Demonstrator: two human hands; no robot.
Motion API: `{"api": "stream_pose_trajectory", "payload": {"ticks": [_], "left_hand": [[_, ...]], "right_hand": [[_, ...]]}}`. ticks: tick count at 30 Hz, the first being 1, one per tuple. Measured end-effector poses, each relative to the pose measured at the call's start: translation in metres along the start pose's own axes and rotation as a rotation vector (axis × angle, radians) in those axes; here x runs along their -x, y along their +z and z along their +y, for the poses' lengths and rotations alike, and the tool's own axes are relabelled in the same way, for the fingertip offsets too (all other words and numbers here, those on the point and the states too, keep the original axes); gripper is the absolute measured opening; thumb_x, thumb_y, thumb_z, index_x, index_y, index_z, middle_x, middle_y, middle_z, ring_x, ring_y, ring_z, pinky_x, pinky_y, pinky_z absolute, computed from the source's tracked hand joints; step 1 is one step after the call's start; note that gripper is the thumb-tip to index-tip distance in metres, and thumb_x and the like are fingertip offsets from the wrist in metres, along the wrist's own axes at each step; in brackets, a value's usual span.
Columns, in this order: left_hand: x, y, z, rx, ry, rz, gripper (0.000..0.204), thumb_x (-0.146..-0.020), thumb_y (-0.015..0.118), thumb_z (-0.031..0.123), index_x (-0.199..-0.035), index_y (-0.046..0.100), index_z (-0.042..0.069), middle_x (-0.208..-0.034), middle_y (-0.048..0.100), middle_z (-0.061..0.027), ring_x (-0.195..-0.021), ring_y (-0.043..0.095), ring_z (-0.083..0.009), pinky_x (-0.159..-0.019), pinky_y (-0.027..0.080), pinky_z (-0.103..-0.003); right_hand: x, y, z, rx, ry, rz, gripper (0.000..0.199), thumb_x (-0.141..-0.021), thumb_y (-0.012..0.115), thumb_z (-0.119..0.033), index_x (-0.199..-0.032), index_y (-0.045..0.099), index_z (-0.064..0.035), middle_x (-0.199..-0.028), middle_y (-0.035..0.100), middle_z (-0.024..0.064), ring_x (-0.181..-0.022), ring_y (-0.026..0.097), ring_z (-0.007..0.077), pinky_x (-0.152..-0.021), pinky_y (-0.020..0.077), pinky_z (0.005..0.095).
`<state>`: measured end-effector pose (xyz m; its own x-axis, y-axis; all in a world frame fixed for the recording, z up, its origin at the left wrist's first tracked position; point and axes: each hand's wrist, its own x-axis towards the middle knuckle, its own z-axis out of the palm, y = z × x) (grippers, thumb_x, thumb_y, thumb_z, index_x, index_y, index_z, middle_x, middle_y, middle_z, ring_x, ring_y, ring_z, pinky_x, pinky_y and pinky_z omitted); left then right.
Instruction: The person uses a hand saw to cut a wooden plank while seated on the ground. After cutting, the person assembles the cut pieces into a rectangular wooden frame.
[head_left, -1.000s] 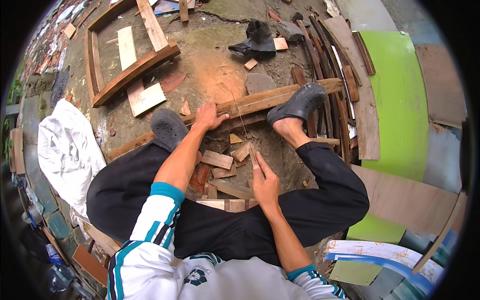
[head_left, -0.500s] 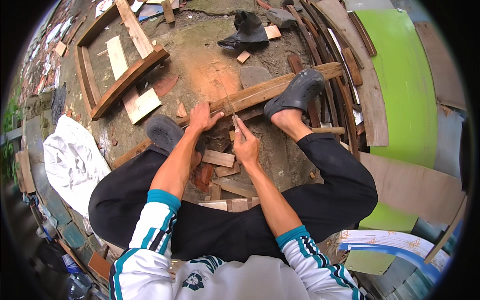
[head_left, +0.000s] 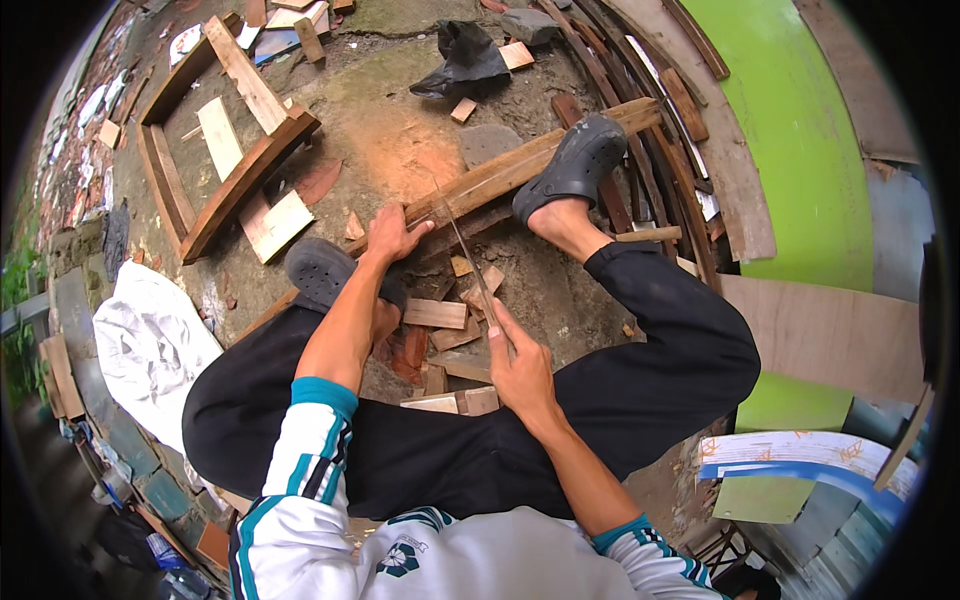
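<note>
A long wooden beam (head_left: 487,182) lies slantwise across the ground in front of me. My left hand (head_left: 392,234) grips its near edge, thumb pointing right along the wood. A thin-bladed handsaw (head_left: 463,243) crosses the beam just right of that thumb, its tip past the far side. My right hand (head_left: 522,368) is closed round the saw's handle, close to my lap; the fingers hide most of the handle. Two dark clogs on my feet, the left clog (head_left: 320,270) and the right clog (head_left: 580,160), press on the beam either side of the saw.
Several wood offcuts (head_left: 435,313) lie between my legs. Orange sawdust (head_left: 400,160) covers the ground beyond the beam. A wooden frame (head_left: 250,180) stands at the far left, near a white cloth (head_left: 150,325). Stacked strips (head_left: 650,190) and a green board (head_left: 800,150) lie rightward.
My right hand has drawn the saw back toward my lap, so more blade shows on the near side of the beam. My left hand keeps its grip. The whole view has shifted slightly.
</note>
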<state>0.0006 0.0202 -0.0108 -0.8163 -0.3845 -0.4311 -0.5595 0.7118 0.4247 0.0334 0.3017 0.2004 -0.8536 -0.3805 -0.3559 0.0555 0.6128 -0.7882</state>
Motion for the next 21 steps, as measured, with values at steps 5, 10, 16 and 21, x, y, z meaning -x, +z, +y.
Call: {"api": "stream_pose_trajectory", "payload": {"ticks": [5, 10, 16, 21], "left_hand": [[-0.001, 0.004, -0.007, 0.01, -0.005, -0.017, 0.076, -0.085, 0.068, 0.058, -0.127, 0.056, -0.004, -0.124, 0.06, -0.0248, -0.12, 0.053, -0.0396, -0.1, 0.041, -0.049], [0.011, 0.004, 0.005, 0.002, -0.019, -0.023, 0.077, -0.085, 0.068, 0.056, -0.13, 0.054, -0.005, -0.125, 0.06, -0.0255, -0.121, 0.053, -0.039, -0.103, 0.039, -0.049], [0.001, -0.005, 0.006, -0.005, -0.019, -0.038, 0.075, -0.086, 0.068, 0.057, -0.126, 0.056, -0.005, -0.122, 0.061, -0.0259, -0.12, 0.053, -0.0396, -0.101, 0.04, -0.05], [-0.001, 0.0, 0.002, 0.018, 0.018, -0.002, 0.076, -0.086, 0.068, 0.058, -0.127, 0.056, -0.004, -0.123, 0.061, -0.026, -0.119, 0.054, -0.041, -0.1, 0.041, -0.05]], "right_hand": [[0.009, -0.003, 0.032, 0.0, -0.067, 0.027, 0.04, -0.096, 0.058, -0.018, -0.135, 0.063, -0.0101, -0.097, 0.07, 0.0279, -0.084, 0.071, 0.0414, -0.072, 0.0549, 0.0437], [-0.114, 0.067, 0.037, -0.087, -0.037, 0.033, 0.038, -0.096, 0.057, -0.019, -0.13, 0.065, -0.0057, -0.113, 0.068, 0.0268, -0.107, 0.067, 0.0407, -0.088, 0.0546, 0.041], [-0.166, 0.091, 0.02, -0.011, 0.03, -0.038, 0.046, -0.095, 0.056, -0.03, -0.137, 0.061, -0.0116, -0.112, 0.067, 0.0296, -0.106, 0.065, 0.046, -0.092, 0.0521, 0.0481], [-0.123, 0.07, 0.022, -0.052, -0.04, -0.01, 0.045, -0.097, 0.054, -0.025, -0.14, 0.058, -0.0126, -0.11, 0.067, 0.0301, -0.103, 0.065, 0.0465, -0.089, 0.0527, 0.0488]]}}
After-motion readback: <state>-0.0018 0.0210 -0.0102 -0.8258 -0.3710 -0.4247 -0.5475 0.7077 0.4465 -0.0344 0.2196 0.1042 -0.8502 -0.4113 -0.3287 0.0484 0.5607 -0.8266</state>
